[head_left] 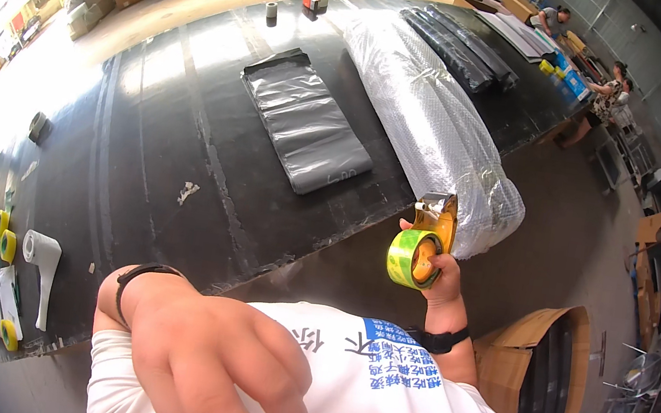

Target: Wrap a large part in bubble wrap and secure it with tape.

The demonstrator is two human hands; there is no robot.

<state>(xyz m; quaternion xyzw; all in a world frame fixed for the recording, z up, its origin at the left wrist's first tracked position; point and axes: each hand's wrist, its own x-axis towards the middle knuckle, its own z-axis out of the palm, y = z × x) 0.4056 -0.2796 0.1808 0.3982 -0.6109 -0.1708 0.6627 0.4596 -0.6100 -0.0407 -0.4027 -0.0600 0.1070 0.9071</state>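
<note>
My right hand grips an orange-brown tape dispenser loaded with a roll of yellow-green packing tape. It is in front of the near end of a long bundle in clear bubble wrap, which overhangs the table edge. Close to the camera, large in view, my left hand reaches back over my white shirt. Its fingers are apart and hold nothing visible; some fingertips run out at the lower edge. A folded stack of grey plastic bags lies on the black table.
Dark wrapped bundles lie at the far right of the table. A white roll and several yellow tape rolls are at the left. An open cardboard box with black pieces stands at my right. People work at the far right.
</note>
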